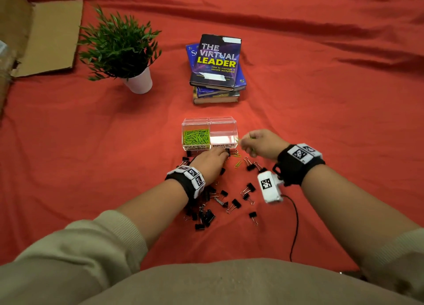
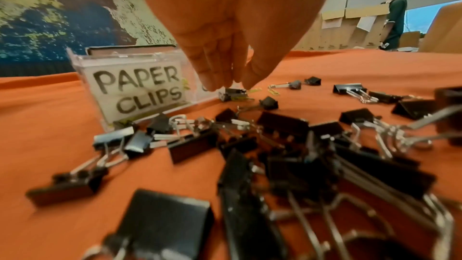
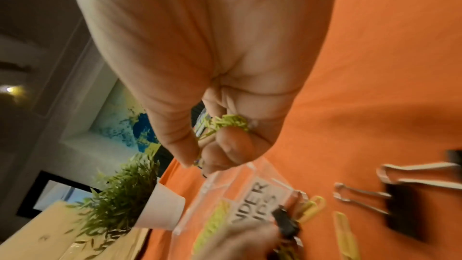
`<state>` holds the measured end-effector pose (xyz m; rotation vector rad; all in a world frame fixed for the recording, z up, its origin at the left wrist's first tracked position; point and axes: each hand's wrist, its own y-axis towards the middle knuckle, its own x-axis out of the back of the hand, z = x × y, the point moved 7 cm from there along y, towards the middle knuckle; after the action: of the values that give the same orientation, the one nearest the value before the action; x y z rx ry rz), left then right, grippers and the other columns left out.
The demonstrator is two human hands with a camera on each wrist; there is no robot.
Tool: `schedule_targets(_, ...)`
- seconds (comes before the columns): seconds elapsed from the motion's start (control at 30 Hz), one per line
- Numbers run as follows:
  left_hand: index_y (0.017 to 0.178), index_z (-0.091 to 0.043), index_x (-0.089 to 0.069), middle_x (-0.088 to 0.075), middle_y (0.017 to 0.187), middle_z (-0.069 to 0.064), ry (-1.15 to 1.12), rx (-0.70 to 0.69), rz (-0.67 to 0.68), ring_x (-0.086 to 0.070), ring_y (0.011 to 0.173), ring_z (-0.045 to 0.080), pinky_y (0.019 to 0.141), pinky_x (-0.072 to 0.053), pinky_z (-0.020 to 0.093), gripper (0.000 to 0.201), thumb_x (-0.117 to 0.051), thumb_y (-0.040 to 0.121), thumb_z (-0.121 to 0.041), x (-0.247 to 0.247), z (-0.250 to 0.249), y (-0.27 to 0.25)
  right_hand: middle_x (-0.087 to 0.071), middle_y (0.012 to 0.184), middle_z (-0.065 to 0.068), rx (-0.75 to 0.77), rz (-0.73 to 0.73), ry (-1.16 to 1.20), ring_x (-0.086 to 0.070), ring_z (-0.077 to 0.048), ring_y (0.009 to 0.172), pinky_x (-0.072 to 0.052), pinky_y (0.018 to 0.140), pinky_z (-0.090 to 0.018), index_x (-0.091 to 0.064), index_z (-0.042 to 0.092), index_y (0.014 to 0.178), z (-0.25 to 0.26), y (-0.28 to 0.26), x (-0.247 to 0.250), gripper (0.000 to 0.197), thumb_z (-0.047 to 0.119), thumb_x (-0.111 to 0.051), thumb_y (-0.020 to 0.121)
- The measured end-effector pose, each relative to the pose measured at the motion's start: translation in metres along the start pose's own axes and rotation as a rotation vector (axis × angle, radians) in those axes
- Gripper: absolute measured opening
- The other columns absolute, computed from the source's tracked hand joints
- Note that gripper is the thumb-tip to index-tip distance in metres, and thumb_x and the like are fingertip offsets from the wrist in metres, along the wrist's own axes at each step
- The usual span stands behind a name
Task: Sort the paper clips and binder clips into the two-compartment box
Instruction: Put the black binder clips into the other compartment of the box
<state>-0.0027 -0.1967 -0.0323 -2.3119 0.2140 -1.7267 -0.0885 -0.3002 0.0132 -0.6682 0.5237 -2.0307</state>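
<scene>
Several green paper clips (image 3: 225,124) bunched inside right fingers (image 3: 232,145), beside box (image 1: 223,130)

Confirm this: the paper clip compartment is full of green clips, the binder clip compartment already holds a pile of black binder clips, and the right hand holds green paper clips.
One error: the binder clip compartment holds no binder clips, as the head view shows; the black binder clips lie loose on the cloth. The paper clip compartment is full of green clips, and the right hand holds green paper clips.

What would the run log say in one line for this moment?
left hand: pinching binder clip | right hand: holding green paper clips | box: paper-clip side filled, binder side empty
</scene>
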Motion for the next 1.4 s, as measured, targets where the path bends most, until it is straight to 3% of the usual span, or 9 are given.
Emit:
schedule_targets(0.1,0.137,-0.005,-0.043,-0.04,0.144,0.008,-0.004,0.031,0.026,-0.041,0.129,0.028,0.101,-0.042,0.041,0.046,-0.045,0.092,-0.008,-0.008,0.007,-0.007,-0.055,0.061,-0.005,0.055,-0.014,0.016,-0.044,-0.01,0.044,-0.038,0.04,-0.016,-0.059,0.006,0.072,0.032,0.021,-0.008,0.016,0.007,-0.059,0.087)
schedule_targets(0.23,0.134,-0.004,-0.047,-0.044,0.14,0.01,-0.029,0.052,0.011,-0.047,0.121,0.03,0.099,-0.043,0.042,0.046,-0.047,0.088,-0.005,-0.013,0.023,-0.024,-0.059,0.062,-0.003,0.142,0.001,-0.322,-0.049,-0.012,0.049,-0.041,0.048,-0.023,-0.06,0.012,0.068,0.065,0.052,-0.04,0.015,0.016,-0.066,0.082)
schedule_targets(0.4,0.115,-0.003,-0.058,-0.054,0.115,0.011,-0.019,0.093,-0.013,-0.054,0.103,0.031,0.083,-0.049,0.043,0.035,-0.05,0.081,-0.004,-0.017,0.041,-0.047,-0.068,0.092,-0.015,0.251,-0.052,-0.782,-0.063,-0.03,0.088,-0.05,0.073,-0.034,-0.065,0.003,0.092,0.086,0.074,-0.092,0.014,0.013,-0.058,0.085)
schedule_targets(0.53,0.102,-0.003,-0.06,-0.056,0.104,0.012,-0.03,0.115,-0.037,-0.055,0.097,0.032,0.077,-0.047,0.041,0.022,-0.05,0.083,-0.009,-0.013,0.047,-0.052,-0.066,0.11,-0.01,0.336,-0.045,-0.778,-0.061,-0.026,0.102,-0.048,0.085,-0.032,-0.063,0.013,0.109,0.086,0.069,-0.094,0.025,0.017,-0.064,0.085)
schedule_targets(0.63,0.103,-0.005,-0.058,-0.056,0.105,0.012,-0.095,0.172,-0.07,-0.054,0.099,0.031,0.079,-0.044,0.04,0.019,-0.048,0.089,-0.011,-0.009,0.049,-0.047,-0.068,0.105,-0.007,0.377,-0.152,-0.606,-0.063,-0.021,0.095,-0.048,0.084,-0.029,-0.068,0.014,0.105,0.086,0.051,-0.061,0.022,0.011,-0.059,0.085)
schedule_targets(0.8,0.111,-0.006,-0.057,-0.055,0.108,0.01,-0.158,0.24,-0.073,-0.058,0.098,0.03,0.077,-0.052,0.041,0.027,-0.047,0.087,0.001,-0.012,0.048,-0.032,-0.069,0.076,-0.012,0.269,-0.35,-0.456,-0.063,-0.028,0.074,-0.05,0.071,-0.034,-0.067,0.004,0.08,0.036,0.015,0.004,0.015,0.014,-0.058,0.084)
schedule_targets(0.93,0.117,-0.008,-0.059,-0.052,0.108,0.007,-0.166,0.257,-0.03,-0.059,0.098,0.028,0.08,-0.053,0.041,0.033,-0.051,0.086,0.001,-0.017,0.047,-0.025,-0.067,0.073,-0.004,0.101,-0.216,-0.581,-0.063,-0.024,0.073,-0.051,0.067,-0.033,-0.071,0.009,0.091,-0.031,0.004,0.003,0.016,0.016,-0.058,0.085)
schedule_targets(1.1,0.124,-0.007,-0.058,-0.052,0.11,0.008,-0.188,0.232,-0.009,-0.059,0.097,0.026,0.084,-0.052,0.036,0.034,-0.053,0.091,-0.005,-0.015,0.044,-0.026,-0.058,0.1,-0.001,0.177,-0.181,-0.759,-0.055,-0.017,0.094,-0.05,0.078,-0.033,-0.066,0.026,0.107,-0.06,0.008,-0.024,0.023,0.021,-0.056,0.087)
schedule_targets(1.4,0.125,-0.012,-0.058,-0.048,0.117,0.004,-0.325,0.333,-0.035,-0.058,0.1,0.021,0.09,-0.049,0.028,0.032,-0.054,0.093,-0.014,-0.016,0.054,-0.03,-0.049,0.113,-0.012,0.152,-0.177,-0.912,-0.048,-0.026,0.109,-0.047,0.087,-0.04,-0.055,0.002,0.108,-0.066,0.011,-0.044,0.024,0.017,-0.048,0.091)
